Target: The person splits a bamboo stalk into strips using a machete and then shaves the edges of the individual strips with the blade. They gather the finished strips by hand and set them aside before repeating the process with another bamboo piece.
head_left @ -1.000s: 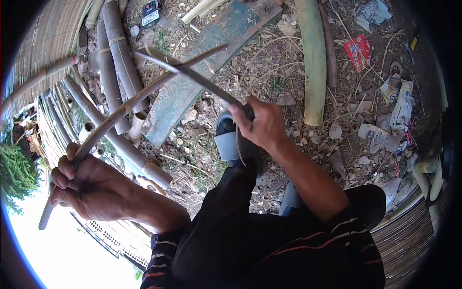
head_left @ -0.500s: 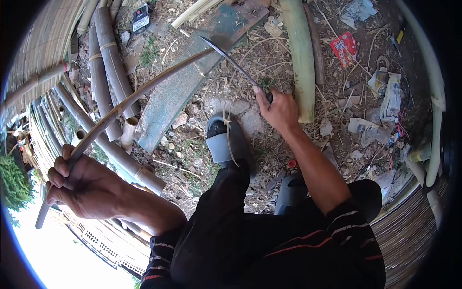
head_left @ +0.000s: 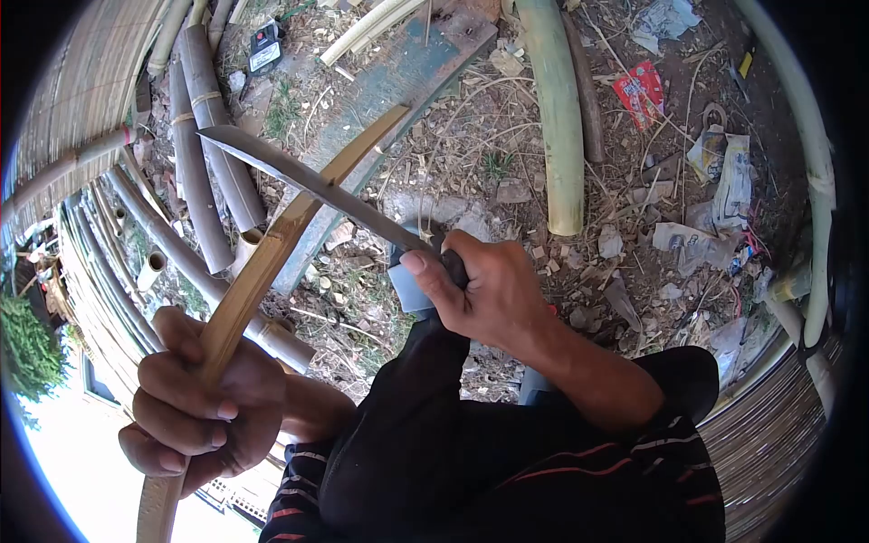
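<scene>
My left hand (head_left: 213, 398) is wrapped round a long split bamboo strip (head_left: 258, 262), its pale inner face turned up toward me. The strip slants up and right from below the hand, ending over a worn plank (head_left: 398, 86). In my right hand (head_left: 489, 285) is the dark handle of a machete (head_left: 281, 167), the thumb laid along it. Its long blade points up and left and crosses over the strip, at or very near its surface, past a node. Part of the handle is hidden by the fingers.
A thick green bamboo pole (head_left: 557, 127) lies right of the plank. Grey bamboo poles (head_left: 213, 127) lie at left, near a bamboo slat screen (head_left: 77, 81). Wood chips, wrappers such as a red packet (head_left: 643, 93), and a black box (head_left: 264, 47) litter the ground. My sandal (head_left: 412, 285) is below.
The strip has been turned so its pale inner face shows, and my left hand is nearer. My right hand has come down and left, the blade now lying further along the strip toward me.
</scene>
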A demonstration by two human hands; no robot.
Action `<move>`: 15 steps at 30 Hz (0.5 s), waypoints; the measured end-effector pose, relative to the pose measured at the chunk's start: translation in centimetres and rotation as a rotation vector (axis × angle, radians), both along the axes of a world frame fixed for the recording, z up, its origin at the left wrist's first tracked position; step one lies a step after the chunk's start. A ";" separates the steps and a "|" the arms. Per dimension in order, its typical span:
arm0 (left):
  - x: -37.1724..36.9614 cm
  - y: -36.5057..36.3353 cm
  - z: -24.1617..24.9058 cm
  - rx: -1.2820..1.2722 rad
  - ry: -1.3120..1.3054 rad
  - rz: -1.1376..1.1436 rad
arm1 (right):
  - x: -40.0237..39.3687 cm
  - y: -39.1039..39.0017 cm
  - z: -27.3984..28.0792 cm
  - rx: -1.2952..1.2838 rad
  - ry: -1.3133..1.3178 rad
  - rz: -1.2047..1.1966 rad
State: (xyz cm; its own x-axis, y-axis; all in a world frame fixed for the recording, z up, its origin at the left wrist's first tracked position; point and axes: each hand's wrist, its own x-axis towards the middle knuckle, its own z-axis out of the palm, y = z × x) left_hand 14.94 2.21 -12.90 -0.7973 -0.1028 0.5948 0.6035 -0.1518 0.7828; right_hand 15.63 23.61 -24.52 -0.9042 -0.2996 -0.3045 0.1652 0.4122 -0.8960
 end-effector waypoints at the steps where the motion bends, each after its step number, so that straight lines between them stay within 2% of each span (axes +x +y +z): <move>1: 0.0 -0.1 -0.2 0.016 0.002 0.015 | 0.0 0.3 0.6 -0.003 0.005 0.005; 3: 0.2 -0.3 -0.3 0.039 0.003 0.063 | 0.9 0.4 1.8 -0.248 0.360 0.018; 4: 0.2 -0.3 -0.3 0.067 0.033 0.116 | 0.7 0.2 0.8 -0.258 0.454 0.027; 5: 0.2 -0.6 -0.2 0.068 0.026 0.115 | 0.5 0.1 -1.8 -0.256 0.448 0.025; 7: 0.0 -1.2 -0.2 0.019 -0.018 0.017 | -0.1 0.4 -7.3 0.139 0.165 -0.059; 8: 0.2 -1.2 -0.2 0.041 -0.009 0.076 | -0.8 0.7 -5.5 0.183 0.133 -0.022; 9: -0.1 -1.3 -0.4 0.036 -0.003 0.077 | -0.6 0.6 -4.8 0.178 0.139 -0.021; 11: -0.3 -1.7 -0.1 0.024 -0.026 0.010 | 1.3 0.1 -3.5 -0.073 0.364 -0.032; 12: -0.2 -2.1 -0.2 0.055 -0.020 -0.012 | 1.0 0.3 -4.8 -0.092 0.502 0.011; 13: 0.0 -2.4 -0.2 0.064 -0.025 -0.013 | 0.9 0.5 -7.5 -0.082 0.496 0.013; 15: 0.0 -2.5 -0.6 0.100 -0.014 0.076 | -0.5 1.2 -13.1 0.391 0.042 -0.089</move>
State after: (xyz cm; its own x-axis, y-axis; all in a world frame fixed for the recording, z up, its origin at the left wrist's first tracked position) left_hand 14.95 -0.29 -13.54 -0.7933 -0.2212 0.5672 0.6051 -0.1835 0.7747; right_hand 15.10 24.83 -37.59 -0.9353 -0.0884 -0.3427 0.1825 0.7092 -0.6810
